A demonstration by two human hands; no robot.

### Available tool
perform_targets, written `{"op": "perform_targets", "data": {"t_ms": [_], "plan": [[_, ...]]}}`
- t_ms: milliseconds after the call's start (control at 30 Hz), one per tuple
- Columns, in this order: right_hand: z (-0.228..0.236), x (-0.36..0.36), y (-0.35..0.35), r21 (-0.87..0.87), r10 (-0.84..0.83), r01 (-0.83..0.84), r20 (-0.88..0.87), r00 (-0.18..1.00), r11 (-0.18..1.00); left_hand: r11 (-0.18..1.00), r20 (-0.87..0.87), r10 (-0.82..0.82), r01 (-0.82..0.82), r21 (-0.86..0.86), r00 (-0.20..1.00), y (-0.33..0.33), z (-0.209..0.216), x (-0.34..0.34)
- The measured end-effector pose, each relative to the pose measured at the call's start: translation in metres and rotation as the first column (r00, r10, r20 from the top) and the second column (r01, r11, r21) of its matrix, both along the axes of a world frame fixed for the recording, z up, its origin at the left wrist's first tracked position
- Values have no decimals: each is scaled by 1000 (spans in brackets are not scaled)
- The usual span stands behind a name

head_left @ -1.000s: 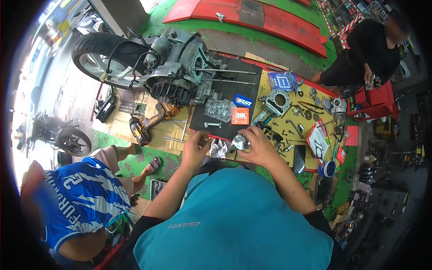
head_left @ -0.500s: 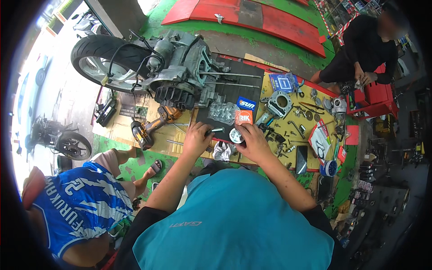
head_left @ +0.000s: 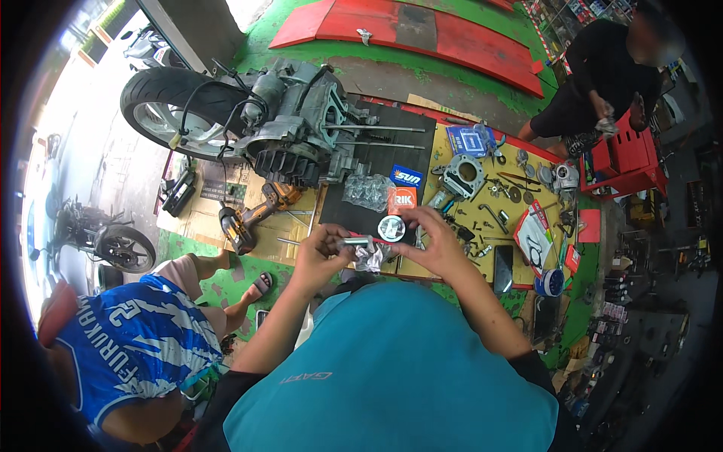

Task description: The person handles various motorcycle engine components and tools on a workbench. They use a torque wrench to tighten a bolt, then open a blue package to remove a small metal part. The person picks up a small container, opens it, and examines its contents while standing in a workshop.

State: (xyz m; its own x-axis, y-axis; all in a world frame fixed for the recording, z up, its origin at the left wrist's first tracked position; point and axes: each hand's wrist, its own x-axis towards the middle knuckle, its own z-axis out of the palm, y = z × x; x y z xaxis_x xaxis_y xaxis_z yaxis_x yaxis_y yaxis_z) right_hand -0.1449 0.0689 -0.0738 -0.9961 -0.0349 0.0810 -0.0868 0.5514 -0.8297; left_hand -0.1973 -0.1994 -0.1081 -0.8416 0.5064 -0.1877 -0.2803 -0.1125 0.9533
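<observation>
Between the fingers of my left hand (head_left: 325, 250) lies a short shiny metal cylinder, a piston pin (head_left: 357, 241), pointing rightward. My right hand (head_left: 431, 247) grips a silver piston (head_left: 391, 228) by its side, its underside hollow facing up. The pin's end is close to the piston, apart from it. Just beyond the piston stand a small orange-and-white box (head_left: 402, 199) and a blue box (head_left: 407, 176). Clear bubble wrap (head_left: 368, 191) sits to their left. A crumpled white cloth (head_left: 370, 260) is below my hands, partly covered.
At the far left of the bench stands an engine (head_left: 290, 124) with a wheel (head_left: 177, 105) and long studs jutting right. A yellow cordless impact wrench (head_left: 260, 215) lies nearer. To the right are a cylinder block (head_left: 463, 175), loose bolts and a phone (head_left: 503, 269). Two other people are nearby.
Both hands have come nearer to me, lifting the pin and piston. The piston now shows its hollow side more plainly. At the right, the other person's hands have moved apart.
</observation>
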Motion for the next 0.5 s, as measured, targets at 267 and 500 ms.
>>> {"op": "perform_targets", "data": {"t_ms": [267, 500], "plan": [[24, 16, -4, -364, 128, -81, 109, 986, 928, 989, -67, -102, 108, 103, 993, 49, 79, 16], [49, 35, 12, -652, 267, -75, 201, 942, 755, 987, -100, -76, 90, 137, 992, 69, 90, 19]]}}
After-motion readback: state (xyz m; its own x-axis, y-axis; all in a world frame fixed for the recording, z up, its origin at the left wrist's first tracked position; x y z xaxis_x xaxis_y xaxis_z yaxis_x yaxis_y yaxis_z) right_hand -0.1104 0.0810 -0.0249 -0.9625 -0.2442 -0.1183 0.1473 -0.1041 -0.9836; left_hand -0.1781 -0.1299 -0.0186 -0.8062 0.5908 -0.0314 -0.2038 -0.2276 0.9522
